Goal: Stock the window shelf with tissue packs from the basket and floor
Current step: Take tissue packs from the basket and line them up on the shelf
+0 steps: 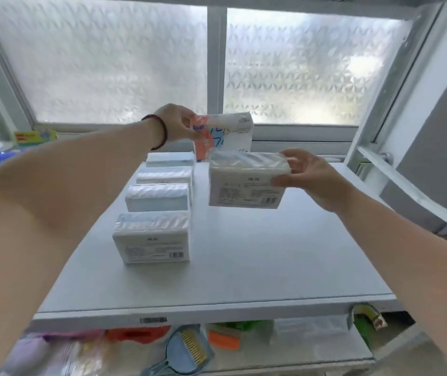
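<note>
A white shelf (244, 267) runs toward a frosted window. Several white tissue packs stand in a column on its left half, the nearest pack (151, 237) closest to me. My left hand (176, 124), a dark bracelet on its wrist, grips a white pack with orange and blue print (230, 131) at its left end, upright at the back by the window sill. My right hand (309, 172) holds a plain white tissue pack (246, 183) by its right end, above the shelf, in front of the printed one. The basket and floor are out of sight.
An open window sash (406, 185) leans in on the right. A lower shelf (298, 356) holds a blue dustpan with brush (187, 351), an orange item (223, 340) and green packages. Colourful goods (35, 137) sit far left.
</note>
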